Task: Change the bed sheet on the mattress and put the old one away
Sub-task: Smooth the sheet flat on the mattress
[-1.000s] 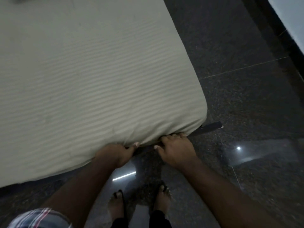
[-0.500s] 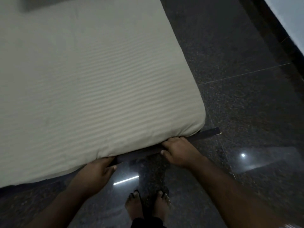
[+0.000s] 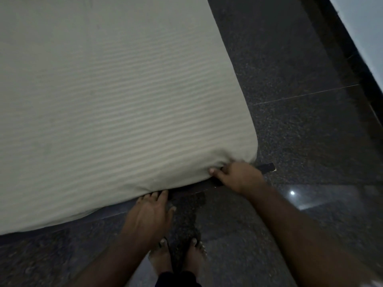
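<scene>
- The left hand (image 3: 148,212) now lies flat with its fingers straight and fingertips tucked under the near edge of the pale cream ribbed bed sheet (image 3: 116,104); half a second ago it sat lower and further left, clear of the edge.
- The right hand (image 3: 236,177) has shifted right toward the near right corner; its thumb now presses into the sheet's side while the curled fingers go underneath, bunching the cloth into small creases there.
- That one sheet covers the one mattress, which fills the left and far part of the view and lies low over the dark speckled stone floor (image 3: 290,131).
- A single dark flat board (image 3: 266,167) shows beneath the mattress, running from between the hands to a chipped end poking out past the right corner.
- Two hands, two bare forearms and two bare feet (image 3: 178,257) are in view; the feet stand together on the floor, near and between the arms.
- The mattress's near edge slopes up toward the right, ending in a rounded corner just beside the right hand.
- Right of the mattress the floor lies open as far as a dark skirting band (image 3: 339,59) and a pale wall (image 3: 364,27) at the far right.
- Bare floor also lies on the near side, around the feet.
</scene>
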